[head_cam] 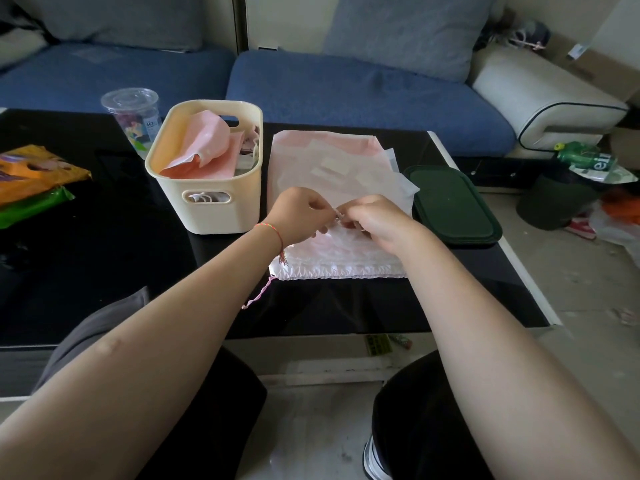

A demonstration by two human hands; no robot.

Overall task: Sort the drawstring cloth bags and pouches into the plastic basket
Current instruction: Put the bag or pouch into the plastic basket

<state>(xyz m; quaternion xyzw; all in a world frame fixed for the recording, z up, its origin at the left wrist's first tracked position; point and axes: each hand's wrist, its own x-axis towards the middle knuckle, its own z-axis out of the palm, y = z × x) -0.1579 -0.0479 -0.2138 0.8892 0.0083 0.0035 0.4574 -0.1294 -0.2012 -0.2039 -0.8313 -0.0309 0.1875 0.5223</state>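
Note:
A cream plastic basket (207, 209) stands on the black table (104, 265), holding pink and orange cloth pouches (204, 143). To its right lies a flat stack of pale pink and white drawstring bags (325, 161). A white gathered bag (339, 261) lies nearest me, its pink drawstring (258, 296) trailing off to the left. Both hands meet over this bag. My left hand (299, 213) and my right hand (375, 218) pinch a small piece of cord between their fingertips.
A dark green lid (453, 206) lies right of the bags. A clear plastic cup (133, 114) stands behind the basket, and orange and green packets (31, 181) lie at the left. A blue sofa (346, 88) is beyond the table. A bin and litter are on the floor at right.

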